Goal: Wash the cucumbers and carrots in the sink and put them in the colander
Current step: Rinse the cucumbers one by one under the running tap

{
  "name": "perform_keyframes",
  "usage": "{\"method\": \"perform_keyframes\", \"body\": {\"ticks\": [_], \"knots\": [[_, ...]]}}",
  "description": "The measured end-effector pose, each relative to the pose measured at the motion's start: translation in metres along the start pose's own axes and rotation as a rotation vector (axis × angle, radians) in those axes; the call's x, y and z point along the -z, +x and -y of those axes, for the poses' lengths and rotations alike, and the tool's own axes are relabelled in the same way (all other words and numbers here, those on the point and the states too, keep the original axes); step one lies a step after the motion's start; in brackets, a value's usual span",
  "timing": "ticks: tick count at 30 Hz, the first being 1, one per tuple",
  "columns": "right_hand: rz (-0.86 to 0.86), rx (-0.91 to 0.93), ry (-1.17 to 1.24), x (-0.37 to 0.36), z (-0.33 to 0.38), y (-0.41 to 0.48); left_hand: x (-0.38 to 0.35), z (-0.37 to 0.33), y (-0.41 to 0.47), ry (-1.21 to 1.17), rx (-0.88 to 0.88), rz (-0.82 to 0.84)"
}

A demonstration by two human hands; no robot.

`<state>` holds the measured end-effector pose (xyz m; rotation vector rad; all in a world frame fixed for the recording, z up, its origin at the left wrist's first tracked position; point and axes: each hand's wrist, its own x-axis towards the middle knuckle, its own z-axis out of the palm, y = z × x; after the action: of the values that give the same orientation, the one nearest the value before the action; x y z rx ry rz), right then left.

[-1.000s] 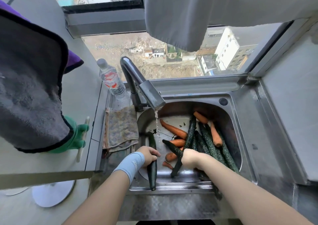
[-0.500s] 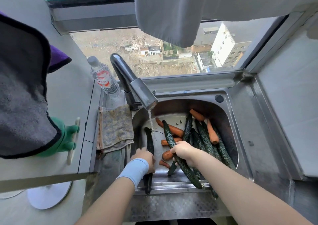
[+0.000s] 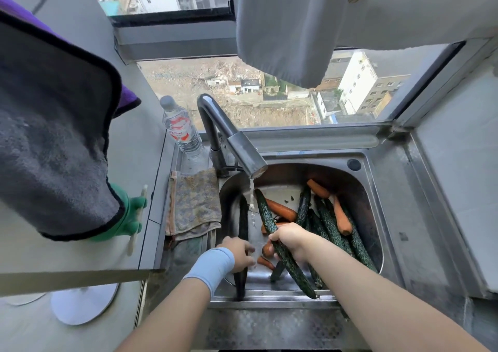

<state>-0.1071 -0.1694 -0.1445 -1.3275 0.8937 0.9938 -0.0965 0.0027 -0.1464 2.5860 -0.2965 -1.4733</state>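
Cucumber (image 3: 265, 213) in right hand (image 3: 289, 240) (firm grip)

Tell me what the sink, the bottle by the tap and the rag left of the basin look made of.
Sink: likely stainless steel, brushed grey with dull reflections.
Bottle: clear plastic, see-through ribbed wall, printed label.
Rag: woven fabric, probably cotton, matte, limp, draped.
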Motion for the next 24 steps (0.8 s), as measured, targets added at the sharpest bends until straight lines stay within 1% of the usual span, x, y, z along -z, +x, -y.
{"method": "perform_keyframes", "body": {"ticks": [2, 4, 5, 6, 7, 8, 9, 11, 14, 16, 18, 19, 21, 22, 24], "knots": [[0.018, 0.002, 0.071, -0.002, 0.007, -0.007, 0.012, -0.002, -0.008, -0.22, -0.026, -0.076], [0.039, 0.02, 0.117, -0.007, 0.018, -0.015, 0.026, -0.008, -0.018, -0.527, -0.044, -0.083], [0.055, 0.038, 0.136, -0.01, 0.023, -0.019, 0.033, -0.013, -0.023, -0.721, -0.036, -0.039], [0.065, 0.06, 0.157, -0.014, 0.028, -0.021, 0.041, -0.02, -0.031, -0.918, -0.021, 0.039], [0.058, 0.078, 0.163, -0.018, 0.032, -0.024, 0.048, -0.024, -0.038, -1.071, -0.01, 0.108], [0.048, 0.095, 0.161, -0.022, 0.034, -0.027, 0.052, -0.026, -0.044, -1.155, -0.013, 0.15], [0.035, 0.107, 0.146, -0.027, 0.035, -0.03, 0.055, -0.026, -0.048, -1.169, -0.028, 0.175], [0.013, 0.122, 0.147, -0.034, 0.035, -0.035, 0.057, -0.021, -0.053, -1.101, -0.045, 0.173], [-0.018, 0.172, 0.181, -0.045, 0.04, -0.037, 0.059, -0.01, -0.052, -1.027, -0.055, 0.043], [0.048, 0.174, 0.187, -0.051, 0.049, -0.037, 0.064, -0.007, -0.052, -1.079, -0.06, -0.067], [0.106, 0.154, 0.159, -0.057, 0.059, -0.037, 0.072, -0.005, -0.054, -1.16, -0.06, -0.103], [0.093, 0.147, 0.144, -0.058, 0.064, -0.037, 0.075, -0.003, -0.055, -1.192, -0.067, -0.073], [0.049, 0.135, 0.172, -0.059, 0.071, -0.036, 0.081, -0.003, -0.06, -1.244, -0.106, 0.048], [0.026, 0.138, 0.214, -0.059, 0.074, -0.034, 0.083, -0.004, -0.062, -1.27, -0.126, 0.108], [-0.07, 0.174, 0.312, -0.057, 0.078, -0.033, 0.086, -0.01, -0.066, -1.321, -0.145, 0.158]]}}
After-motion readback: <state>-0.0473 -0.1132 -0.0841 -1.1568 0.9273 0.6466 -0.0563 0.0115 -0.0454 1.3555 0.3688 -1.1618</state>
